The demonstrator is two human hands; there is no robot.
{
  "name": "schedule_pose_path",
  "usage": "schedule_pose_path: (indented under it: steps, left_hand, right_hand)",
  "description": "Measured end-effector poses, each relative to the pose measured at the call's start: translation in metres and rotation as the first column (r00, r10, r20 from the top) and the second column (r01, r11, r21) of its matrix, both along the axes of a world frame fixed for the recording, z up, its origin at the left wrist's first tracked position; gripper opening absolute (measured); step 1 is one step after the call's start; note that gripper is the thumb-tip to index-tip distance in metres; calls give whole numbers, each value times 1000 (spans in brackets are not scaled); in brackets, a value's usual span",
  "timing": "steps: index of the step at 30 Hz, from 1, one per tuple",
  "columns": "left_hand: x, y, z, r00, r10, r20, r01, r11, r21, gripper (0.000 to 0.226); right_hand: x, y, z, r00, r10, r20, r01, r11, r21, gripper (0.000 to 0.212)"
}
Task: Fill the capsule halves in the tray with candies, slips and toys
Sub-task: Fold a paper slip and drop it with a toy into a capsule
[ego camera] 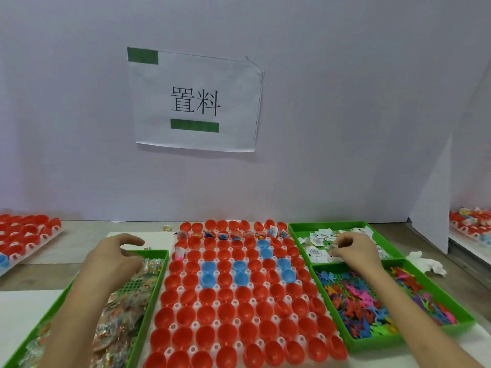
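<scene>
A white tray (183, 304) in the middle holds many red capsule halves (225, 312) and several blue ones (208, 266). Only the far row (225, 236) and two halves at the far left hold candies, slips and toys. My left hand (117, 258) hovers with loosely curled fingers over the far end of the green candy bin (156, 282) of wrapped candies (125, 322); it holds nothing that I can see. My right hand (350, 248) reaches into the green slip bin (295, 229) and pinches a white paper slip (333, 248).
A green bin (353, 343) of small colourful plastic toys (356, 301) sits near right. Another tray of red halves (26, 235) lies far left, and a filled tray (470, 224) far right. A crumpled white tissue (430, 264) lies beside the bins. A white partition with a paper sign (195, 102) closes the back.
</scene>
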State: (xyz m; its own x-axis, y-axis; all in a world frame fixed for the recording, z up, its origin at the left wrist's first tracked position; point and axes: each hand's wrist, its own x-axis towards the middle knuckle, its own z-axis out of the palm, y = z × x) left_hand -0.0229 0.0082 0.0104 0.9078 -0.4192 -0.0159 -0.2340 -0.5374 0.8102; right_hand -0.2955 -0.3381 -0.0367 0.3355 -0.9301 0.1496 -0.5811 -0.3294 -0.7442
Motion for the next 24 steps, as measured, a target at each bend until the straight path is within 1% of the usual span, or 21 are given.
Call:
schedule_pose_path:
  steps: [3,5,7,9,11,13,14,16,17,19,21,24]
  left_hand:
    - [-11,4,21,999,-52,4,52,985,-163,28]
    - [-24,4,36,993,-113,13,112,948,-299,29]
    - [-43,-3,50,983,-180,39,179,875,-449,32]
    - [-67,-15,61,968,-242,62,232,780,-581,30]
    - [-89,-29,64,954,-293,67,262,701,-664,26]
    - [-107,-41,64,933,-355,55,289,652,-701,21]
    - [-113,-45,64,922,-386,41,299,638,-709,21]
    - [-120,-48,65,894,-448,12,313,605,-732,27]
    - [-123,-49,65,877,-480,3,322,585,-744,28]
    - [-127,-50,66,843,-538,-3,354,559,-750,28]
    - [-131,-53,65,825,-565,-5,378,559,-738,27]
    - [-134,-56,63,819,-574,7,419,589,-691,29]
  right_hand:
    - [0,14,19,968,25,251,-46,996,78,15]
    - [4,34,40,920,114,375,-160,983,95,14]
    - [10,63,65,863,256,435,-324,942,89,17]
    - [13,97,89,803,437,406,-502,862,64,22]
    - [14,128,109,707,605,367,-662,749,41,26]
    - [15,152,124,615,705,354,-757,653,15,18]
    - [15,159,128,600,723,342,-769,640,-4,16]
    - [15,165,132,625,712,320,-744,667,-31,20]
    - [14,165,132,641,698,320,-731,682,-24,24]
    - [13,164,131,648,689,324,-732,681,18,32]
    - [12,163,129,651,695,306,-738,674,38,35]
    - [12,159,126,656,692,300,-732,681,29,35]
